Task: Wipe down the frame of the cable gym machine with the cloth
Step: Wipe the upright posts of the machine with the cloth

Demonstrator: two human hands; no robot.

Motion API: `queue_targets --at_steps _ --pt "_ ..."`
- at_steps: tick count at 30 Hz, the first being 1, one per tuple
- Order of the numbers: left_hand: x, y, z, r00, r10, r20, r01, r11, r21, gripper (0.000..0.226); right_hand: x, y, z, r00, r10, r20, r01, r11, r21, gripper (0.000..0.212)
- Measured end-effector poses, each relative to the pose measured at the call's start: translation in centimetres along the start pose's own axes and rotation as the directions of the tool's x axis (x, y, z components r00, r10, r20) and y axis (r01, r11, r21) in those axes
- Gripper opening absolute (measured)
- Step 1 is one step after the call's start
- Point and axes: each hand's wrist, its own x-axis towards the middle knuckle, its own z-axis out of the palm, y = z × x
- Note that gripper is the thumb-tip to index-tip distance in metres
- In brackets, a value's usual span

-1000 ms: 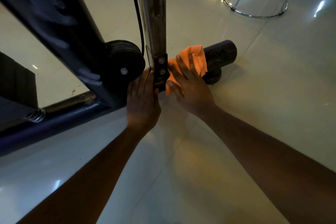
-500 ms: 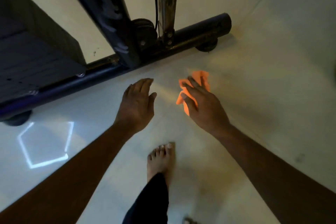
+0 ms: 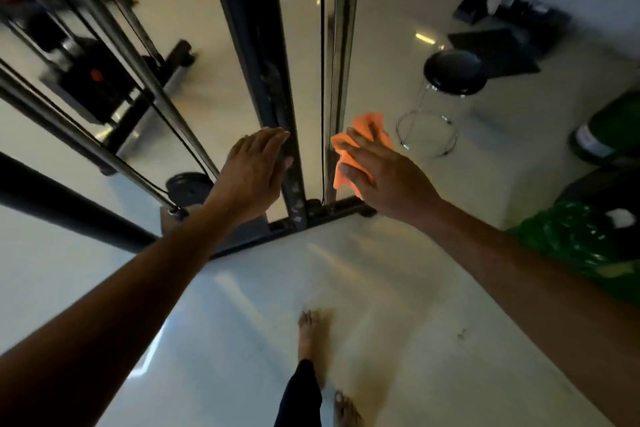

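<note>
The cable machine's dark upright post (image 3: 254, 45) rises from the base bar (image 3: 332, 210) in the middle of the view, with a chrome guide rod (image 3: 341, 45) and a thin black cable just right of it. My left hand (image 3: 254, 172) lies with straight fingers against the left side of the dark post. My right hand (image 3: 381, 172) holds the orange cloth (image 3: 363, 135) right beside the chrome rod, at about the same height. Whether the cloth touches the rod is unclear.
A black-topped stool (image 3: 453, 71) on a chrome ring stands at right. Green bags (image 3: 581, 243) and dark boxes (image 3: 502, 31) lie further right. A weight stack (image 3: 93, 80) and slanted rods fill the left. My bare feet (image 3: 311, 333) stand on glossy floor tiles.
I have stood up from low at the base bar. Both hands rose along the machine: the left now rests on the dark post, the right brought the cloth up beside the chrome rod.
</note>
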Motion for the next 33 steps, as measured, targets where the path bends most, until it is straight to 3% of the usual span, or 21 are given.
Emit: queue_targets --at_steps 4,8,15,20,27,33 --pt "1.6 2.3 -18.6 0.986 0.065 -0.151 -0.049 0.993 0.105 0.052 5.5 -9.1 -16.2 0.98 -0.166 -0.11 0.161 0.986 -0.054 0.053" --pt "2.4 4.1 -35.2 0.941 0.114 -0.319 -0.062 0.983 0.171 0.053 10.8 -18.0 -29.4 0.909 -0.32 -0.268 0.294 0.946 -0.135 0.052" --pt "2.0 4.8 -58.6 0.772 0.163 -0.614 -0.02 0.972 0.233 0.053 20.9 -33.2 -44.9 0.722 -0.541 -0.432 0.451 0.841 -0.299 0.057" --pt "0.9 0.8 -70.7 0.678 0.228 -0.698 0.035 0.939 0.341 0.052 26.8 -44.9 -51.0 0.624 -0.605 -0.494 0.489 0.796 -0.358 0.056" --pt "-1.3 -7.2 -84.4 0.563 0.309 -0.767 0.137 0.88 0.455 0.053 35.1 -60.7 -54.0 0.488 -0.66 -0.571 0.538 0.743 -0.399 0.056" --pt "-1.8 -14.9 -92.4 0.498 0.323 -0.805 0.171 0.874 0.456 0.051 42.1 -70.6 -53.5 0.454 -0.68 -0.575 0.474 0.731 -0.49 0.056"
